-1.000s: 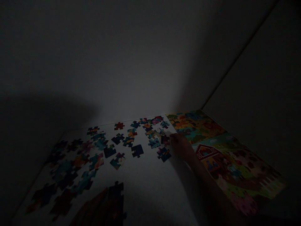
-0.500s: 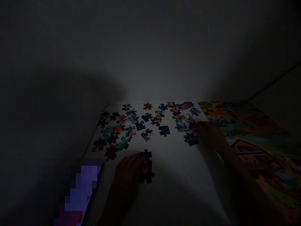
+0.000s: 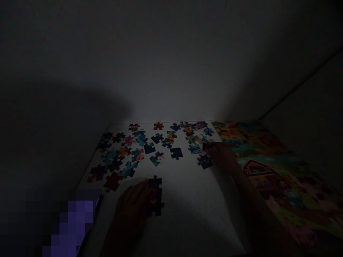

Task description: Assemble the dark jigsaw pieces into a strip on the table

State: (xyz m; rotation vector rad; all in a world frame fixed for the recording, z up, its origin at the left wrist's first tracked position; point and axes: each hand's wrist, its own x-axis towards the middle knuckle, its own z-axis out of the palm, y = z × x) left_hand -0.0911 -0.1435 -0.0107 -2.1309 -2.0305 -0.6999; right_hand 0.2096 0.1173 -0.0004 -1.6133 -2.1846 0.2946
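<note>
The scene is very dim. Stretched out on the white tabletop (image 3: 184,196), my left hand (image 3: 134,200) rests its fingertips at the left edge of a joined block of dark puzzle pieces (image 3: 157,196) with some red in its middle. My right hand (image 3: 221,153) reaches to the right side of the loose pieces. Its fingertips close on a dark purplish puzzle piece (image 3: 206,146), partly hidden by the fingers. Just below that piece lies a dark blue and purple puzzle piece (image 3: 205,162). A dark blue piece (image 3: 176,153) with a smooth corner lies further left.
Several loose puzzle pieces (image 3: 128,169) spread over the left and far parts of the tabletop. Two colourful pictures, one above with trees (image 3: 238,135) and one with a red barn (image 3: 258,169), lie along the right. A pale wall (image 3: 166,89) rises behind.
The view has shifted, so the tabletop and its contents sit further left and slightly lower. Both hands keep nearly the same places relative to the pieces.
</note>
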